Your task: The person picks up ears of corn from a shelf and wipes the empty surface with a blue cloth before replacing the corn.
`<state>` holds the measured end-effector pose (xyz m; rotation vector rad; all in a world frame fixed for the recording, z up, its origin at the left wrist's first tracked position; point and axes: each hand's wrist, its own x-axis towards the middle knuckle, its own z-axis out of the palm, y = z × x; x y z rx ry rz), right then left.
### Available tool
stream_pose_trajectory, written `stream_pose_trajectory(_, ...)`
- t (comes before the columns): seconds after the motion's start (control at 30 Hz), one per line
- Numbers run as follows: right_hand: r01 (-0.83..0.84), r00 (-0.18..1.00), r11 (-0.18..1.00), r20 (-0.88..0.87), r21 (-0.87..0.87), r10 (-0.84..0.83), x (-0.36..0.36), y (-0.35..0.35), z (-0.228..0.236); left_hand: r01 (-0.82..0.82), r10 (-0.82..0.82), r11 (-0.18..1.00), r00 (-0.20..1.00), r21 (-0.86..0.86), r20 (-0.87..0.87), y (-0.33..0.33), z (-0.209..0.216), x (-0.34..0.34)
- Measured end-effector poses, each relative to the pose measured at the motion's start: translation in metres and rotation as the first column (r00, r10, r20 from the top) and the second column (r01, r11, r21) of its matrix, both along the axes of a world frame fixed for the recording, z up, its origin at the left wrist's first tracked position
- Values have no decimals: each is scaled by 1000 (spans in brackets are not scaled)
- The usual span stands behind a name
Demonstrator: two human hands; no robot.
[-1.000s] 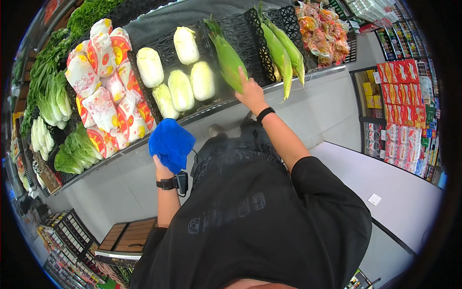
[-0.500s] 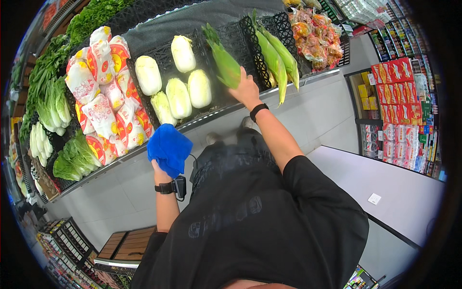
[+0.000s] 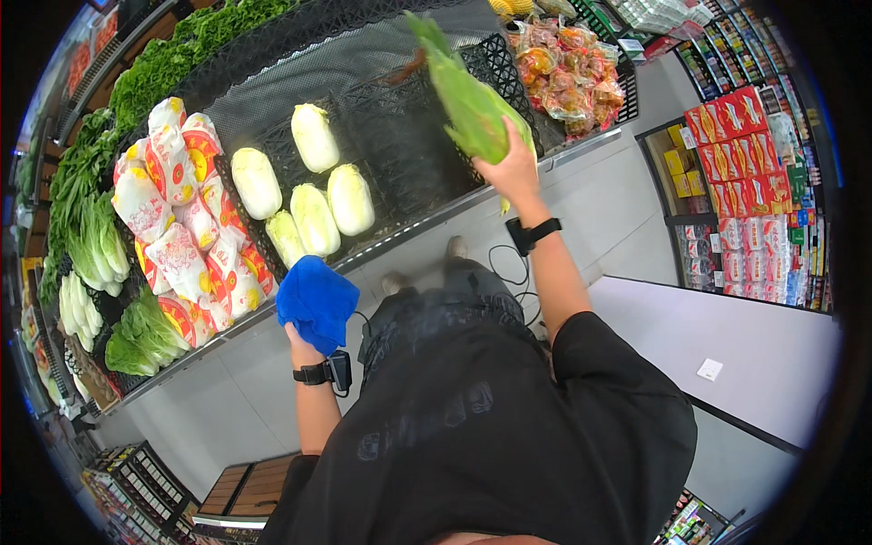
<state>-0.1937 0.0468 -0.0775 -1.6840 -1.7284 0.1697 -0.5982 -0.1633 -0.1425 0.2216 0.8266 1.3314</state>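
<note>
My right hand [image 3: 512, 171] is closed around the lower end of a green ear of corn in its husk [image 3: 465, 107]. The ear is tilted, its leafy tip pointing away to the upper left, and is slightly blurred. It covers most of the other corn beneath it, of which a little green husk shows beside my fingers. At the front edge of the display my left hand [image 3: 298, 341] grips a bunched blue cloth [image 3: 318, 302], which hides most of the fingers. Just beyond the cloth, several pale napa cabbages [image 3: 314, 221] lie in a black crate.
Wrapped produce in white, red and yellow paper [image 3: 177, 250] is piled left of the cabbages, with leafy greens [image 3: 95, 232] further left. Bagged red-orange produce [image 3: 568, 73] lies at the right. The display's front rail [image 3: 418, 225] runs before me. A white counter [image 3: 718, 331] stands right.
My right hand has carried the ear of corn rightward, over the other ears. The left hand keeps hold of the cloth. The whole view has shifted slightly.
</note>
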Motion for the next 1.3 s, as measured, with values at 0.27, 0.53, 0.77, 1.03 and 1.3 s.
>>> stream_pose_trajectory(0.27,168,968,923,236,-346,-88,104,58,-8,46,-49,996,998,82,36,22,11,53)
stream_pose_trajectory(0.53,160,961,875,276,-457,-31,132,101,-21,44,-47,998,998,-48,-48,55,11,107)
stream_pose_trajectory(0.77,47,966,923,254,-382,55,144,128,-35,44,-44,997,999,-64,6,79,3,159)
stream_pose_trajectory(1.03,6,948,949,305,-316,96,150,104,-41,49,-49,995,999,-87,7,108,35,220)
stream_pose_trajectory(1.3,-496,832,858,358,137,423,142,67,-10,12,-8,996,999,-90,49,112,45,228)
